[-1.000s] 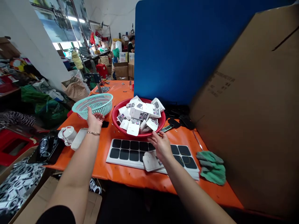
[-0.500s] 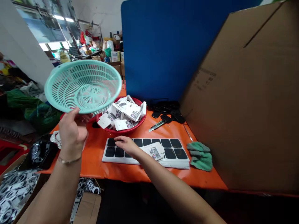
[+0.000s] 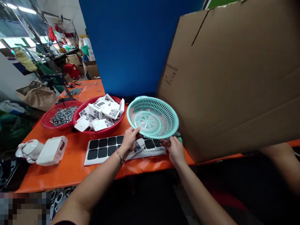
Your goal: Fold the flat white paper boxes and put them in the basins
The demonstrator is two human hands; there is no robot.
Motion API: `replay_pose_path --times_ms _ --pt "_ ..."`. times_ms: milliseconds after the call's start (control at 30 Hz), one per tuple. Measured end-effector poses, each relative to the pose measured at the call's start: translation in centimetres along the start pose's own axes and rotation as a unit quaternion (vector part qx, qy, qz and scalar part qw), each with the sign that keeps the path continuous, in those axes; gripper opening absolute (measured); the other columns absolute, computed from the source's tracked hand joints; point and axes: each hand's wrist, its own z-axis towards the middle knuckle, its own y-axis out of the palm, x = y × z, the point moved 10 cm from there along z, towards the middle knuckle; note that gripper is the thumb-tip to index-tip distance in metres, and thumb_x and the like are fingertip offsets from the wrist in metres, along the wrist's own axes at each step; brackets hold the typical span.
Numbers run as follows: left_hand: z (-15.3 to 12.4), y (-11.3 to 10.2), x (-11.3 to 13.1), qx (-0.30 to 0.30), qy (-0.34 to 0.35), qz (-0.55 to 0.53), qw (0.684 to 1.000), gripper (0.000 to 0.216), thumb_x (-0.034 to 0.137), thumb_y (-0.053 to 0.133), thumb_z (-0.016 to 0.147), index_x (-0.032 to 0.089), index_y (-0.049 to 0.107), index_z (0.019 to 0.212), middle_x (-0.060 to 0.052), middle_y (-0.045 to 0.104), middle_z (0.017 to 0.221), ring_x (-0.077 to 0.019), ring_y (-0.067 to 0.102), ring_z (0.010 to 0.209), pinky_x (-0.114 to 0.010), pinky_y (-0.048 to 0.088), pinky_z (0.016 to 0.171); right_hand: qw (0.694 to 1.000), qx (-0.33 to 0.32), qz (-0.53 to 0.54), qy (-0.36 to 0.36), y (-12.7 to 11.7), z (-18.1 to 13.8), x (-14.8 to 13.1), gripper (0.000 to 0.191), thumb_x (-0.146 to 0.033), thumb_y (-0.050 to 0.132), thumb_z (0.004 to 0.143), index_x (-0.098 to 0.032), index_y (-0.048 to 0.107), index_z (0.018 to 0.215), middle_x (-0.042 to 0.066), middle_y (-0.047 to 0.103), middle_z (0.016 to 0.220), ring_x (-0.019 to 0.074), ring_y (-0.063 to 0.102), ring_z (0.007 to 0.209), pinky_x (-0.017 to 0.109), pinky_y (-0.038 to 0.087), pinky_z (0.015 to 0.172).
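A light-green plastic colander basket (image 3: 150, 122) is held above the right part of the table, tilted towards me, with nothing inside. My left hand (image 3: 129, 139) is closed on its near-left rim, thumb on top. At the near-right rim, my right hand (image 3: 176, 150) grips it from below, its fingers partly hidden. Beneath lies a stack of white sheets with black rounded squares (image 3: 102, 152), partly covered by the basket. A small white printed box (image 3: 140, 145) rests on the stack, close to my left hand.
A red basin (image 3: 98, 133) heaped with white printed boxes stands left of the colander; beside it is a red basin of screws (image 3: 63, 116). A large cardboard sheet (image 3: 225, 81) borders the right. Beyond it shows another person's arm (image 3: 282, 162). A white box (image 3: 52, 151) sits front left.
The colander has moved from the left, above the box-filled basin, to the right side of the table. My right hand has left the sheets and taken its rim. The view has turned.
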Motion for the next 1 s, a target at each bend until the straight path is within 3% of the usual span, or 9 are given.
replay_pose_path --times_ms 200,333,433,533,633,700,800,933,1000 --pt "1.8 -3.5 -0.5 -0.026 0.020 0.259 0.965 0.050 0.061 0.061 0.077 0.011 0.062 0.084 -0.017 0.069 0.089 -0.0299 0.066 0.088 -0.048 0.050 0.086 0.993 -0.079 -0.081 0.040 1.8 1.1 2.8 0.034 -0.042 0.076 0.067 -0.019 0.067 0.090 0.005 0.072 0.086 0.0196 0.072 0.075 0.026 0.059 0.060" --pt "-1.9 -4.3 -0.9 -0.081 0.065 0.426 0.899 0.077 0.035 0.090 0.047 0.015 0.062 0.116 -0.019 0.059 0.129 -0.0422 0.048 0.125 -0.056 0.030 0.110 0.977 -0.128 -0.166 0.036 3.3 -1.7 4.8 0.031 -0.043 0.070 0.072 -0.016 0.071 0.087 0.007 0.071 0.073 0.0199 0.068 0.061 0.033 0.058 0.056" --pt "-4.4 -4.4 -2.6 -0.102 0.079 0.506 0.853 0.088 0.022 0.086 0.055 0.016 0.050 0.135 -0.019 0.051 0.140 -0.0403 0.041 0.132 -0.056 0.027 0.112 0.963 -0.152 -0.223 0.000 5.5 -4.2 5.1 0.025 -0.037 0.068 0.074 -0.018 0.073 0.089 0.009 0.070 0.085 0.0246 0.068 0.078 0.042 0.058 0.075" --pt "-5.4 -4.5 -3.5 -0.097 0.092 0.558 0.819 0.087 0.021 0.077 0.069 0.014 0.035 0.145 -0.020 0.043 0.146 -0.0353 0.039 0.135 -0.052 0.030 0.113 0.953 -0.151 -0.259 -0.046 8.0 -5.7 4.2 0.028 -0.028 0.067 0.074 -0.020 0.073 0.100 0.012 0.063 0.112 0.0296 0.058 0.111 0.048 0.043 0.103" --pt "-5.9 -4.0 -3.2 -0.091 0.142 0.614 0.771 0.087 0.022 0.070 0.078 0.016 0.021 0.150 -0.019 0.040 0.149 -0.0329 0.039 0.137 -0.054 0.031 0.113 0.947 -0.155 -0.275 -0.053 9.8 -5.9 3.7 0.037 -0.023 0.066 0.074 -0.022 0.069 0.111 0.012 0.057 0.123 0.0304 0.053 0.119 0.048 0.037 0.108" --pt "-6.1 -3.6 -3.0 -0.090 0.167 0.625 0.758 0.084 0.019 0.063 0.082 0.018 0.016 0.151 -0.018 0.047 0.144 -0.0312 0.045 0.133 -0.055 0.032 0.112 0.947 -0.161 -0.275 -0.030 10.5 -5.5 4.1 0.035 -0.021 0.067 0.072 -0.021 0.070 0.107 0.011 0.062 0.115 0.0290 0.059 0.109 0.046 0.043 0.101" --pt "-5.7 -3.8 -3.3 -0.088 0.150 0.599 0.781 0.082 0.013 0.058 0.082 0.018 0.015 0.152 -0.017 0.054 0.136 -0.0284 0.052 0.127 -0.052 0.035 0.111 0.951 -0.170 -0.255 0.031 10.9 -4.6 5.7 0.026 -0.025 0.068 0.073 -0.018 0.071 0.098 0.007 0.069 0.088 0.0217 0.066 0.073 0.036 0.055 0.071" --pt "-4.1 -4.8 -3.6 -0.084 0.128 0.596 0.789 0.083 0.018 0.068 0.076 0.013 0.027 0.148 -0.023 0.030 0.153 -0.0352 0.029 0.142 -0.054 0.032 0.112 0.958 -0.163 -0.207 0.112 10.7 -4.2 7.1 0.026 -0.026 0.071 0.071 -0.018 0.069 0.095 0.002 0.069 0.072 0.0121 0.055 0.043 0.023 0.041 0.039" --pt "-3.3 -5.3 -3.6 -0.096 0.120 0.604 0.782 0.082 0.026 0.075 0.073 0.013 0.036 0.144 -0.024 0.034 0.151 -0.0396 0.029 0.141 -0.060 0.027 0.113 0.958 -0.161 -0.179 0.155 10.6 -4.5 7.2 0.027 -0.025 0.072 0.070 -0.018 0.067 0.095 0.002 0.069 0.068 0.0125 0.055 0.041 0.020 0.034 0.033"
